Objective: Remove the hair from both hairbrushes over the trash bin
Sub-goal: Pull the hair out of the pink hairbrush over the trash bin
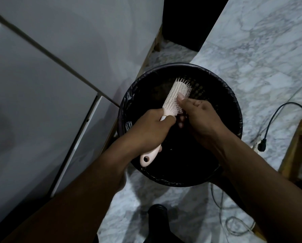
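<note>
The left hand [152, 127] gripped the pale hairbrush [174, 95] by its handle above the trash bin [231, 106], so strands pinched out by the right hand [201, 116] beside it would fall in.

One view only, head-worn and wide-angle. Looks steeply down and forward, close over a black trash bin [180, 123] at frame centre. Takes in marble floor [252, 58] at right, pale cabinet fronts [41, 85] at left.

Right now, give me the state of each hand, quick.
Left hand: closed around the pink hairbrush handle, above the trash bin.
Right hand: thumb on the bristles; grip on anything cannot be told.
</note>
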Tool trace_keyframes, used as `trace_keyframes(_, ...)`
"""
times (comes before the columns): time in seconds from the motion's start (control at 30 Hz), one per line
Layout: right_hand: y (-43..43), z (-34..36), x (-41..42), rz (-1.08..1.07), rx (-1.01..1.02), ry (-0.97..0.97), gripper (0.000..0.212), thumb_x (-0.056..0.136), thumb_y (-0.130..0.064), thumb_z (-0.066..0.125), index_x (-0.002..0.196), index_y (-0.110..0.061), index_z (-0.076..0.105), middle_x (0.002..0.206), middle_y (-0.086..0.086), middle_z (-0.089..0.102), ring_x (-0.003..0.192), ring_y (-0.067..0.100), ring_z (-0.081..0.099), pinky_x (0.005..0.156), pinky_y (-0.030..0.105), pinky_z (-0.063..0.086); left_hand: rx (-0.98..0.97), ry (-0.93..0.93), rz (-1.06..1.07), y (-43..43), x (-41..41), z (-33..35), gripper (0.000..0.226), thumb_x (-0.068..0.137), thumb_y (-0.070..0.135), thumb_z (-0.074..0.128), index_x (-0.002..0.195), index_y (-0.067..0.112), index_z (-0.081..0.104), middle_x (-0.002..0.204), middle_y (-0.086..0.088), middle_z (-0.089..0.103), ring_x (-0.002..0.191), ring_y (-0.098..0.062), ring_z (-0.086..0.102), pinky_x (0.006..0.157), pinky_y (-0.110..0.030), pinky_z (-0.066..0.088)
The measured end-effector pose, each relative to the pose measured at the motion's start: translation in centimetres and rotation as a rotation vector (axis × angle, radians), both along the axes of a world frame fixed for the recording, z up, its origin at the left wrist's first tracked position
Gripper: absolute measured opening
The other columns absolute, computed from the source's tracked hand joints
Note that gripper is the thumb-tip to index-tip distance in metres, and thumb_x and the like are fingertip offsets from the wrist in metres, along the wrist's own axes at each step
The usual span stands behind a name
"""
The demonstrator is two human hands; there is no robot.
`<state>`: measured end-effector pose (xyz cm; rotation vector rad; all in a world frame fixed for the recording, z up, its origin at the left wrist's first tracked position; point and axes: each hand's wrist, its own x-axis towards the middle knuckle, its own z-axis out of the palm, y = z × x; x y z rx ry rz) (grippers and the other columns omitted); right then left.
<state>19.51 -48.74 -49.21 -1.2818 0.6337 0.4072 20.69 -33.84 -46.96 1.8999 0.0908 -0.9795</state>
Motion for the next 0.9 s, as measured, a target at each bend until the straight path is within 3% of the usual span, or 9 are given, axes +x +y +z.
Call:
trace_keyframes(0.07,0.1,-0.1,-0.1,-0.060,0.140,0.036,0.038,0.101,-0.026,0.054,0.069,-0.006,0.057,0.049,0.003,0.049,0.041,0.012,0.046,0.044,0.022,0.042,-0.061,0.070,0.045,-0.1,0.0,0.1,0.027,0.099,0.031,0.054,0.102,0.009,0.070,0.069,-0.009,0.065,0.049,-0.014,0.054,0.042,-0.028,0.045)
trace_keyframes(0.13,-0.1,-0.1,0.0,-0.133,0.281,0.084,0.039,0.101,-0.025,0.052,0.066,-0.008,0.051,0.048,0.001,0.048,0.042,0.010,0.046,0.047,0.021,0.044,-0.107,0.117,0.087,-0.1,0.1,0.3,0.023,0.102,0.025,0.053,0.094,0.012,0.069,0.057,0.003,0.054,0.039,-0.005,0.047,0.037,-0.022,0.041)
trace_keyframes(0.23,-0.3,-0.1,0.0,-0.135,0.401,0.138,0.039,0.100,-0.031,0.051,0.065,-0.013,0.050,0.052,0.000,0.049,0.047,0.012,0.051,0.056,0.025,0.047,-0.164,0.169,0.138,-0.2,0.3,0.6,0.027,0.102,0.022,0.053,0.077,0.017,0.061,0.049,0.010,0.047,0.033,-0.001,0.041,0.038,-0.020,0.037)
trace_keyframes(0.37,-0.3,0.2,0.1,-0.209,0.462,0.188,0.035,0.101,-0.032,0.048,0.071,-0.017,0.056,0.056,-0.002,0.058,0.053,0.011,0.061,0.058,0.025,0.053,-0.139,0.199,0.235,0.2,0.7,0.3,0.029,0.102,0.023,0.052,0.075,0.014,0.054,0.053,0.002,0.044,0.033,-0.006,0.040,0.037,-0.021,0.038)
trace_keyframes(0.53,-0.4,-0.7,-0.8,-0.192,-0.182,0.176,0.043,0.096,-0.034,0.061,0.058,-0.014,0.051,0.044,0.003,0.053,0.046,0.021,0.052,0.054,0.031,0.045,-0.025,0.130,0.215,0.7,-0.4,-0.6,0.029,0.100,0.024,0.056,0.074,0.013,0.056,0.059,-0.003,0.048,0.039,-0.012,0.045,0.039,-0.022,0.042)
trace_keyframes(0.63,-0.3,-1.0,-1.7,-0.031,-0.411,0.092,0.010,0.096,-0.020,0.062,0.088,-0.018,0.057,0.077,0.009,0.068,0.061,0.016,0.061,0.059,0.030,0.051,0.076,0.049,0.170,1.3,-1.5,-0.9,0.028,0.099,0.027,0.058,0.072,0.017,0.060,0.058,-0.003,0.053,0.036,-0.014,0.050,0.043,-0.026,0.045)
trace_keyframes(0.77,-1.2,1.0,-2.3,0.243,-0.692,0.032,0.030,0.084,-0.019,0.073,0.111,-0.020,0.061,0.087,0.002,0.071,0.085,0.020,0.069,0.087,0.040,0.057,0.134,-0.014,0.195,2.2,-3.3,0.7,0.027,0.096,0.028,0.062,0.073,0.014,0.064,0.056,-0.001,0.055,0.038,-0.014,0.053,0.048,-0.030,0.049)
trace_keyframes(0.87,-1.7,4.9,-2.0,0.618,-0.889,0.053,0.081,0.068,-0.030,0.074,0.143,-0.026,0.043,0.139,0.007,0.057,0.133,0.030,0.050,0.108,0.051,0.041,0.136,-0.083,0.200,2.3,-4.0,4.0,0.027,0.094,0.028,0.063,0.073,0.013,0.064,0.058,-0.001,0.057,0.045,-0.017,0.055,0.056,-0.040,0.054)
trace_keyframes(0.9,-1.7,6.6,-1.7,0.687,-0.927,0.058,0.086,0.068,-0.034,0.075,0.146,-0.024,0.040,0.146,0.009,0.051,0.137,0.033,0.044,0.110,0.053,0.039,0.145,-0.118,0.194,2.3,-4.1,5.4,0.027,0.093,0.030,0.064,0.070,0.015,0.063,0.058,0.000,0.058,0.047,-0.018,0.057,0.059,-0.041,0.056)
